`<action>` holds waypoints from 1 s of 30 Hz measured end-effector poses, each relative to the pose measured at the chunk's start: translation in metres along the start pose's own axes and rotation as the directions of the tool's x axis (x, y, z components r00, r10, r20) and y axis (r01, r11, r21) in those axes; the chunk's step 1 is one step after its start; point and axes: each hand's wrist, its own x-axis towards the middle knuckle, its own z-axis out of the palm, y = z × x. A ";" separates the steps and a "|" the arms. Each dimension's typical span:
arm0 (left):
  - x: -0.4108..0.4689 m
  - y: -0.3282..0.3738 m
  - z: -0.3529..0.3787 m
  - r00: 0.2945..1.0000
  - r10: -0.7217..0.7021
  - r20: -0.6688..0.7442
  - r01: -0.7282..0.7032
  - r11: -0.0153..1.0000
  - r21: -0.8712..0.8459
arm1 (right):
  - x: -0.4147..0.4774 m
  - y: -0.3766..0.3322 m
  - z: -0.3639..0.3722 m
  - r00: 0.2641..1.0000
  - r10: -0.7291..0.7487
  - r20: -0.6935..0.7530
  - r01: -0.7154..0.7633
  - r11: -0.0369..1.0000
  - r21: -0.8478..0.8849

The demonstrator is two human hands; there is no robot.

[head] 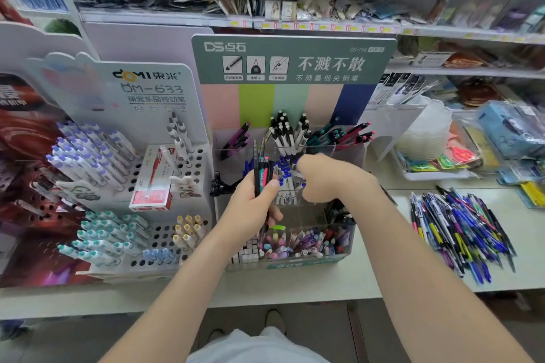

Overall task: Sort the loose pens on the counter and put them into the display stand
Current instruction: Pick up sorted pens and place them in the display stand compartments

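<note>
Counter (339,283) gap betw. stand (295,62) & pen pile (460,230)

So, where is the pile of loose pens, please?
In the head view, the pile of loose pens lies on the counter, right of the display stand.

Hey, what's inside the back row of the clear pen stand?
Left to right: purple pens, white pens with black caps, teal pens, dark pens with pink ends. The right hand covers part of the middle compartments, so their lower contents cannot be seen.
</note>
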 end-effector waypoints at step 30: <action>-0.015 0.005 -0.018 0.997 0.041 0.059 -0.034 0.992 -0.118 | 0.001 -0.029 0.071 0.445 0.246 -0.861 0.227 0.899 0.374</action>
